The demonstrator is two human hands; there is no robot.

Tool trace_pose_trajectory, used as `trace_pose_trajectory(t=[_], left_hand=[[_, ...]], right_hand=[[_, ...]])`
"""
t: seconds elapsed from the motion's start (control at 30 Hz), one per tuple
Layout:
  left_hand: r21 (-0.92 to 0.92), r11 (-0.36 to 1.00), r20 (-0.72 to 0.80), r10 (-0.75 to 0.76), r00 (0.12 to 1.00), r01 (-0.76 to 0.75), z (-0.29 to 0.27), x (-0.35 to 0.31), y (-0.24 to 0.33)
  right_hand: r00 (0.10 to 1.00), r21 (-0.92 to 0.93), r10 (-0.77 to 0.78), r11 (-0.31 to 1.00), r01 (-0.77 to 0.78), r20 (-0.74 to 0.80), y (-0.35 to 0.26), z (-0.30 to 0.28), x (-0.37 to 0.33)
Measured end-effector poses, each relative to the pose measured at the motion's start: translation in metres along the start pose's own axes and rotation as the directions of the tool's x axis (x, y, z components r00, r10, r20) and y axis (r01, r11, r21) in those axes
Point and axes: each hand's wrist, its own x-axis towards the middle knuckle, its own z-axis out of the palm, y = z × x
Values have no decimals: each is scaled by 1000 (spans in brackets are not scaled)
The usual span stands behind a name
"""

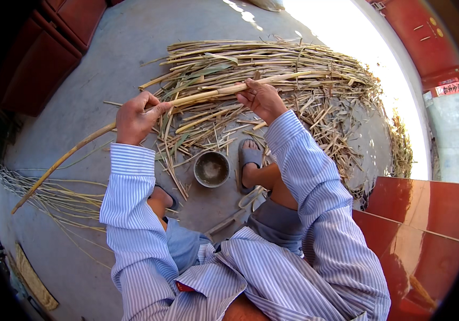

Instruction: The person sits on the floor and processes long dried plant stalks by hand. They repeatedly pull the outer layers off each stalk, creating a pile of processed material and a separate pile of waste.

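Observation:
A long tan reed stalk (197,97) lies across in front of me, held in both hands. My left hand (137,119) is closed around its middle, and the thicker part curves down to the left beyond it. Farther right, my right hand (261,100) pinches the same stalk between thumb and fingers. Just past those fingertips a short brown stub (257,75) sticks up; I cannot make out what it is. Beyond and below the stalk spreads a large pile of dry reed stalks (261,53) on the floor.
A metal bowl (211,185) with liquid stands between my sandalled feet. Husk scraps (342,134) litter the floor to the right. Long thin strips (52,200) lie at left. Red panels (422,203) stand at right, red cabinets (36,69) at far left.

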Motion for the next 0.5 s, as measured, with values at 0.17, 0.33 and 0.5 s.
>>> trace_pose_trajectory(t=[0.17, 0.33, 0.5], left_hand=[[-121, 968, 183, -196, 963, 220, -17, 9, -24], [15, 991, 73, -131, 989, 130, -37, 1, 4], [49, 991, 96, -125, 987, 121, -43, -8, 1]], right_hand=[[982, 78, -45, 996, 31, 183, 6, 17, -12], [972, 156, -24, 986, 62, -235, -8, -23, 23], [806, 450, 213, 890, 73, -552, -47, -106, 24]])
